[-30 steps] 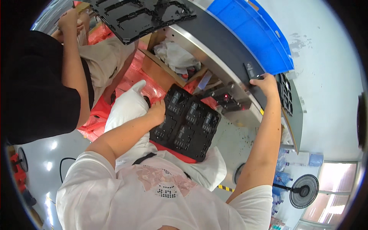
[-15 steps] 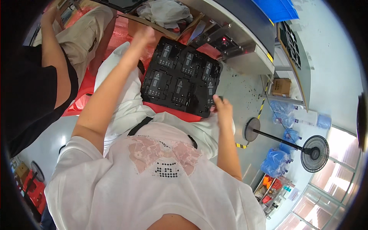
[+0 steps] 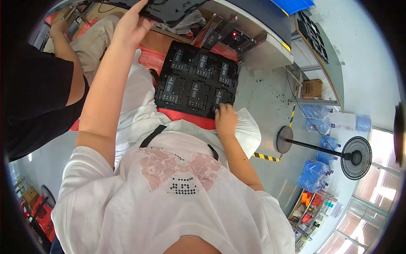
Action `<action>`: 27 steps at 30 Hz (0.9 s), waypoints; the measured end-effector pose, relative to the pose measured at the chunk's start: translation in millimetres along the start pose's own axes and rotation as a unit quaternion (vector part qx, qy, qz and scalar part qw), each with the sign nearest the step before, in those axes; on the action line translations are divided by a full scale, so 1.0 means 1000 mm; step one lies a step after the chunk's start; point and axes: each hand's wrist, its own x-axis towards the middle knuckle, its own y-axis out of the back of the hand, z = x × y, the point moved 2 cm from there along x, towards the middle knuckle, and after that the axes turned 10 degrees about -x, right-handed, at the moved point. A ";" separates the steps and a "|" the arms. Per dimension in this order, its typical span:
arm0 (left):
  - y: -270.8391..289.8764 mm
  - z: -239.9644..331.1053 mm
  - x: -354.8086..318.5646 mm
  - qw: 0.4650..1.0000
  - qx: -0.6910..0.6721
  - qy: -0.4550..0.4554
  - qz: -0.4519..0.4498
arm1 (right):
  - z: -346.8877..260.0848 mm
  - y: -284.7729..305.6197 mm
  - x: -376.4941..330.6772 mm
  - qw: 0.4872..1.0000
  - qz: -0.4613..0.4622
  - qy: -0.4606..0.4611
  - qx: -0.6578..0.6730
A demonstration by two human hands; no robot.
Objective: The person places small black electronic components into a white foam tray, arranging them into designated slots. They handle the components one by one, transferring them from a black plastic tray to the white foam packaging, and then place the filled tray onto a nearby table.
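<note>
A black molded tray (image 3: 189,79) lies across my lap, its compartments holding flat black battery-like pieces (image 3: 202,64) with grey labels. My right hand (image 3: 226,120) is at the near right compartment, its fingers bent over the lower end of the battery-like piece (image 3: 218,97) there. Their tips partly hide that piece. Up at the far left, my left hand (image 3: 132,28) is closed on the edge of a second black tray (image 3: 175,10), which runs out of view at the top.
Beyond the lap tray stands a metal machine (image 3: 262,48) with a red light. A cardboard box (image 3: 158,40) is behind the tray. A co-worker in black (image 3: 46,93) sits close on my left. To the right are a standing fan (image 3: 356,158) and wrapped water bottles (image 3: 313,175).
My left hand has moved up and left to the second tray, which now shows more. My right hand has shifted left from the lap tray's edge, and the piece beside it sits further inside.
</note>
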 end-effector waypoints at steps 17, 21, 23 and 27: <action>-0.015 -0.078 -0.274 0.863 -0.034 0.504 -0.027 | -0.033 0.083 -0.005 0.583 -0.145 -0.092 0.794; 0.001 -0.039 -0.257 0.809 0.038 0.585 -0.029 | 0.001 0.061 -0.020 0.596 -0.177 -0.162 0.766; 0.012 -0.028 -0.244 0.828 0.201 0.517 -0.081 | 0.025 0.039 -0.018 0.606 -0.165 -0.184 0.756; 0.019 -0.051 -0.192 0.786 0.606 -0.019 -0.120 | 0.081 -0.032 0.006 0.788 -0.110 -0.233 0.559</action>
